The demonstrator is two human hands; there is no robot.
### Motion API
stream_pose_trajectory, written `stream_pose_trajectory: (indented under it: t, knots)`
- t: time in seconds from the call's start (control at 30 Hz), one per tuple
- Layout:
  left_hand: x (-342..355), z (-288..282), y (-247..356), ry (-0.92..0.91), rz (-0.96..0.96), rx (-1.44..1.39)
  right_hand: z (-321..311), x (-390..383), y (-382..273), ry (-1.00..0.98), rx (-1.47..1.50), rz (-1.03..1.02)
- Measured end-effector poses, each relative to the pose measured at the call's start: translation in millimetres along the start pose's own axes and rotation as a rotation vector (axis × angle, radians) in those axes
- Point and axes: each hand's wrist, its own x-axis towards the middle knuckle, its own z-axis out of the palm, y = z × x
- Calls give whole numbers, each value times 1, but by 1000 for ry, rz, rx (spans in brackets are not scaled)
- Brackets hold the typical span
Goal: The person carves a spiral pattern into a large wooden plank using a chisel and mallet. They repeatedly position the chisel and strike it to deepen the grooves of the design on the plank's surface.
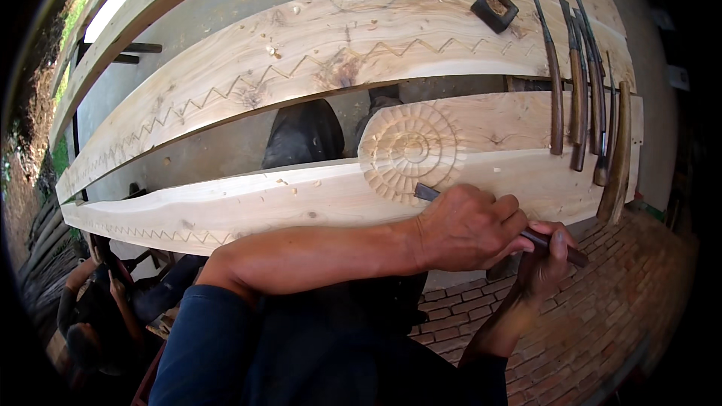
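My left hand [470, 229] is wrapped around the shank of a wood chisel [426, 192], low down near its blade. Behind it, my right hand [553, 259] closes around the end of the dark wooden handle. The flat metal blade meets the lower edge of a round carved rosette [414, 149], made of rings of petal-like cuts. This rosette is cut into the rounded part of a pale wooden plank [316, 207] in front of me. My left forearm crosses the plank's near edge, hiding part of a zigzag line there.
A second pale plank [218, 68] lies beyond, with a carved zigzag and a drawn circle. On it sits a square black holder [495, 9]. Several chisels [553, 68] and a wooden stick [621, 146] lie at the right. Another person [98, 323] is at lower left. Brick paving [466, 323] shows below.
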Motion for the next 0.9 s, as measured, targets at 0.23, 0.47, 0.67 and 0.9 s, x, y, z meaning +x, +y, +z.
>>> stream_pose_trajectory:
  t: [0.23, 0.47, 0.67, 0.9]
  knots:
    - [-4, -9, 1, 42, -49, 49, 21, 3, -7, 0, 49, 73]
    - [-6, -3, -3, 42, 48, 30, 18, -5, -2, 67, 19, -58]
    - [-4, 1, -4, 81, 161, 11, 13, -14, -14, 80, 6, -63]
    - [-3, 4, -2, 43, 118, 47, 16, -15, -9, 171, 24, 10]
